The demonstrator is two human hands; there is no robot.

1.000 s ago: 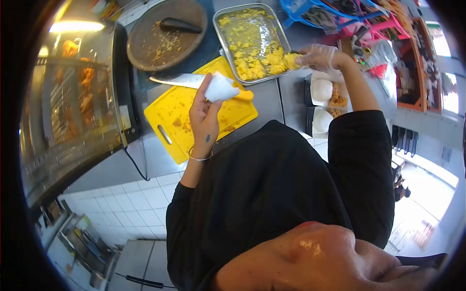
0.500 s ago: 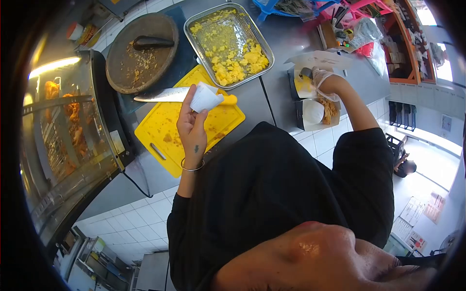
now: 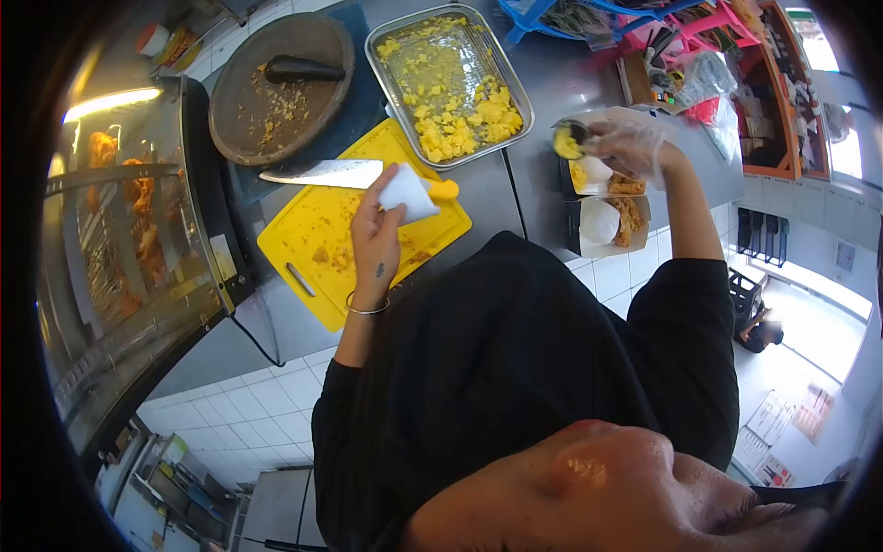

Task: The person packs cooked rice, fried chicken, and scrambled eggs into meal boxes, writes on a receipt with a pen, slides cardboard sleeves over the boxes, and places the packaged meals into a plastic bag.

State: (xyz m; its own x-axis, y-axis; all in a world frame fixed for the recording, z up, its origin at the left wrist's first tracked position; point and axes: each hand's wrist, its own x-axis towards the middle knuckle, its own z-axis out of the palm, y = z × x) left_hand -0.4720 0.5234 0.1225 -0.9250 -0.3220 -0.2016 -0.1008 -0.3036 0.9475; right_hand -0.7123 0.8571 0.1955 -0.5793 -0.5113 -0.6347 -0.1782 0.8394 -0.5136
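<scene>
My left hand is bare, with a bracelet at the wrist, and pinches a folded white paper above the yellow cutting board. Behind the paper lies a knife with a yellow handle. My right hand wears a clear plastic glove and grips a dark-rimmed scoop. In the scoop is yellow scrambled egg. Just below it stands an open meal box with a white mound, egg and fried pieces. A second meal box beside it holds a white mound and fried pieces.
A metal tray of scrambled egg sits at the back middle. Left of it is a round stone mortar with a dark pestle. A lit glass food warmer stands far left. Blue and pink baskets fill the back right.
My right hand has lifted the scoop out of the far meal box, up and left, with egg in it. My left hand still holds the paper; the view has shifted slightly.
</scene>
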